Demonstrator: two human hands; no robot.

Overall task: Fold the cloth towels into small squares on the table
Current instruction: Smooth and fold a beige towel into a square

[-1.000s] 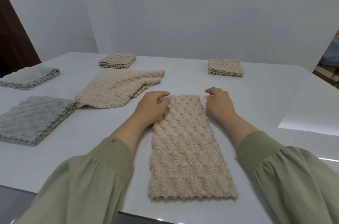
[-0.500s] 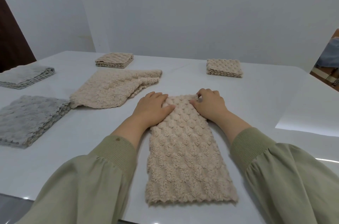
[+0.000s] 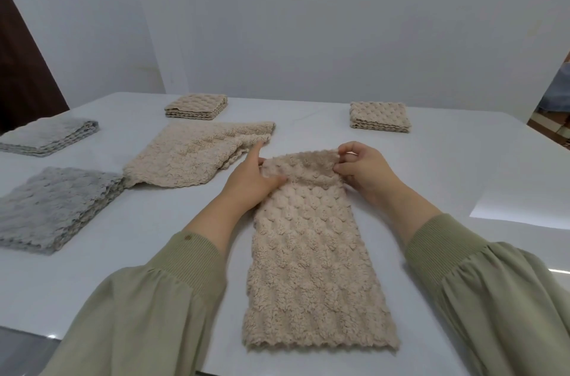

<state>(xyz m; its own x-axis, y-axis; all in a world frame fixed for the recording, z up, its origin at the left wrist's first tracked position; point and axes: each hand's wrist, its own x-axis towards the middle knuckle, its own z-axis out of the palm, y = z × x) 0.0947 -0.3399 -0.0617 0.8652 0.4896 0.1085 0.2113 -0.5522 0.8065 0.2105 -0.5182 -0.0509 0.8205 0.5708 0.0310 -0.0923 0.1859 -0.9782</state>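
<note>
far towel (image 3: 311, 258) edge now lifted

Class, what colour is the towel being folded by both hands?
Beige, with a bobbled texture: the towel, seen in the head view.

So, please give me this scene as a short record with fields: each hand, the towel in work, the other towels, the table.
left hand: grips far left corner of strip
right hand: pinches far right corner of strip
strip: beige, long, far end lifted, near end flat
folded squares: two beige
loose towel: beige, rumpled
grey towels: two, at left
table: white
</note>
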